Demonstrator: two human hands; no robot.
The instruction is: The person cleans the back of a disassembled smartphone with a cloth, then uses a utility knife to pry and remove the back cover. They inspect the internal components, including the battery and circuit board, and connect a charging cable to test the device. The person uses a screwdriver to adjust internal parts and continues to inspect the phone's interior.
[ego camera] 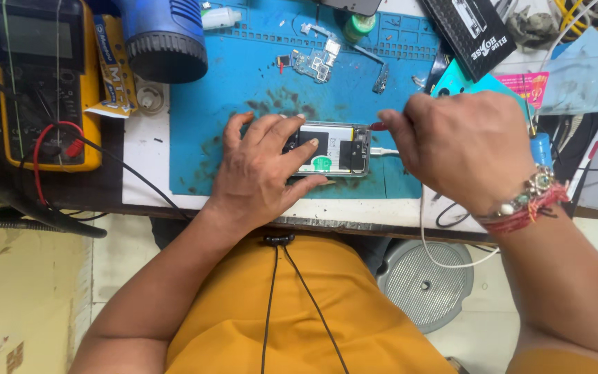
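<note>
- Left hand (261, 166) is flat on top of an opened phone (333, 149), fingers spread and pressing down on its left half, thumb tucked along the near edge. So it's pinning the thing rather than wrapping around it.
- The phone lies back-off on the blue work mat (243, 83), long side running left to right. You can see the white battery and a green round sticker just right of the left hand's fingertips.
- Right hand (461, 149) is bunched up at the phone's right end, fingers pinched on a small red-tipped tool (376, 126) that pokes out toward the phone's far right corner. Can't tell what kind of tool, most of it is hidden inside the fist.
- A white cable (423, 228) comes out of the phone's right end, passes under the right hand and loops down off the table edge.
- Right wrist has a red thread bracelet with beads (531, 197).
- Beyond the left hand's fingers, further up the mat, sits a bare little circuit board (316, 64) with a few loose bits beside it.
- Well off to the left of the left hand: a yellow multimeter (39, 79) with red and black leads, and a blue hot-air tool (164, 34) just right of it.
- Past the right hand's knuckles there's a black box (468, 28) and a teal card.
</note>
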